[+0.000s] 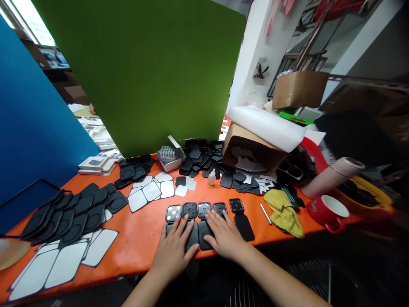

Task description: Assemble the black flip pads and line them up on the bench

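Note:
A row of several black phone-case-like pieces (pixel 236 207) with camera cut-outs lies at the front edge of the orange table (pixel 140 232). My left hand (pixel 174 247) lies flat on the left pieces, fingers spread. My right hand (pixel 223 234) lies flat on the middle pieces, fingers stretched out. Neither hand grips anything. One piece (pixel 243 226) at the right end of the row is uncovered.
Piles of black pieces (pixel 73 213) and white-backed sheets (pixel 150 192) lie to the left. A small glue bottle (pixel 211 177), a cardboard box (pixel 249 151), a yellow cloth (pixel 284 213), a metal pin (pixel 265 213) and a red mug (pixel 330 211) stand right. Green and blue boards rise behind.

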A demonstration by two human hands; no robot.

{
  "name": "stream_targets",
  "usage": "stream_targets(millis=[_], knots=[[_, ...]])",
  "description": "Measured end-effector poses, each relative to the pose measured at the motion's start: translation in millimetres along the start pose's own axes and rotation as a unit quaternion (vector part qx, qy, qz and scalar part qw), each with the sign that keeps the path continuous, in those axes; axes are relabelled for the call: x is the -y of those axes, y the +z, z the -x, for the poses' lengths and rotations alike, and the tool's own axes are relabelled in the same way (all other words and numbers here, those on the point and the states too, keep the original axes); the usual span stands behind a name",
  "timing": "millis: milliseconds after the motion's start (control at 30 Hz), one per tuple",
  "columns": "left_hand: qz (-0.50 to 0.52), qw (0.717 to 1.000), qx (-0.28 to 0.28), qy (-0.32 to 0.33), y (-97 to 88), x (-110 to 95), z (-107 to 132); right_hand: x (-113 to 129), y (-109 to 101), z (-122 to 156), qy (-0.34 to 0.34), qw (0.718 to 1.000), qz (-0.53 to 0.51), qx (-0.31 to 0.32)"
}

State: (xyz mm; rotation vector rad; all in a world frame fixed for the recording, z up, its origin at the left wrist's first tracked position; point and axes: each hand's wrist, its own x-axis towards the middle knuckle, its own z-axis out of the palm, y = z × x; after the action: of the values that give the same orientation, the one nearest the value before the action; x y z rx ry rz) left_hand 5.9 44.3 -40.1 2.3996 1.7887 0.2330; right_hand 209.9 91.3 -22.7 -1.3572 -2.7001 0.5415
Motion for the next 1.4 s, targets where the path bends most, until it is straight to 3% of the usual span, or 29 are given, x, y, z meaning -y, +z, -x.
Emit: stream_targets(millis=[200, 367, 433, 533, 600, 700, 867, 967, 1033, 1167, 1300, 1400], knots=[[0.013, 1.000, -0.023, 0.013, -2.5, 2, 3, 3, 2, 12, 0.004, 0.997, 0.000, -0.072], [0.052, 0.993, -0.102, 0.007, 3.1, 11, 9, -11, 0, 44, 0.013, 0.984, -0.034, -0.174], [0.089, 0.984, -0.154, -0.015, 5.2, 15, 10, -34, -6, 56, 0.064, 0.975, -0.027, -0.210], [0.157, 0.962, -0.215, -0.065, 5.3, 19, 10, -80, -19, 69, 0.216, 0.942, 0.042, -0.252], [0.185, 0.950, -0.232, -0.093, 4.2, 21, 10, -108, -26, 73, 0.313, 0.913, 0.094, -0.244], [0.179, 0.950, -0.240, -0.092, 3.0, 21, 11, -129, -30, 72, 0.362, 0.901, 0.120, -0.205], [0.125, 0.965, -0.230, 0.016, 0.6, -4, 16, -116, -30, 57, 0.334, 0.915, 0.081, -0.209], [0.104, 0.977, -0.147, 0.115, -2.1, -38, 9, -92, -33, 36, 0.272, 0.942, 0.044, -0.192], [0.087, 0.981, -0.085, 0.148, -0.7, -62, 0, -74, -36, 17, 0.212, 0.964, 0.024, -0.160], [0.067, 0.989, -0.024, 0.131, 13.5, -88, -21, -53, -38, -22, 0.156, 0.983, 0.007, -0.094], [0.067, 0.991, -0.015, 0.112, 26.0, -89, -26, -55, -46, -41, 0.149, 0.988, -0.008, -0.047], [0.094, 0.989, -0.012, 0.115, 23.9, -88, -21, -66, -63, -40, 0.127, 0.991, -0.050, -0.004]])
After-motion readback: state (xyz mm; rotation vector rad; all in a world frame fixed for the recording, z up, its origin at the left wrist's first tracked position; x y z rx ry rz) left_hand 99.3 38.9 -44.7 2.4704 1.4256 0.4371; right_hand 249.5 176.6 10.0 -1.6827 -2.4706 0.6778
